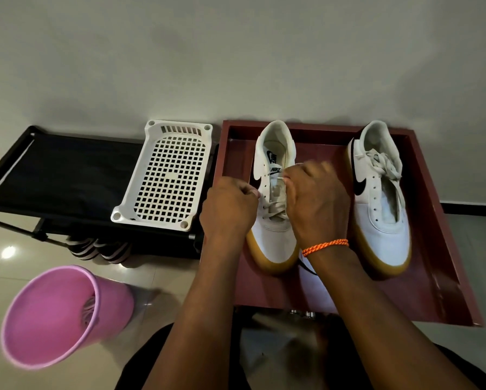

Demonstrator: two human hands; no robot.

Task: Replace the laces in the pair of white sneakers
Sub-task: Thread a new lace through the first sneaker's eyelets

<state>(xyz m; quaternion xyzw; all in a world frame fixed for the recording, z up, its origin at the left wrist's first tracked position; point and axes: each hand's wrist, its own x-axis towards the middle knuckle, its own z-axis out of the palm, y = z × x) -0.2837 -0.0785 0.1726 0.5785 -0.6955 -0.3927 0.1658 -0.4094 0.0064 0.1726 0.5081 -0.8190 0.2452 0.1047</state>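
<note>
On one red tray (433,220), two white sneakers (272,235), two hands (227,209) pinching lace (277,206)

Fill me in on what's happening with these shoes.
A person is lacing the left sneaker in a red tray. The left hand and right hand each pinch an end of its lace, which crosses only the lower eyelets so far. The right sneaker beside it has a lace bunched loosely at the top. A white basket and a pink bin sit to the left.
</note>
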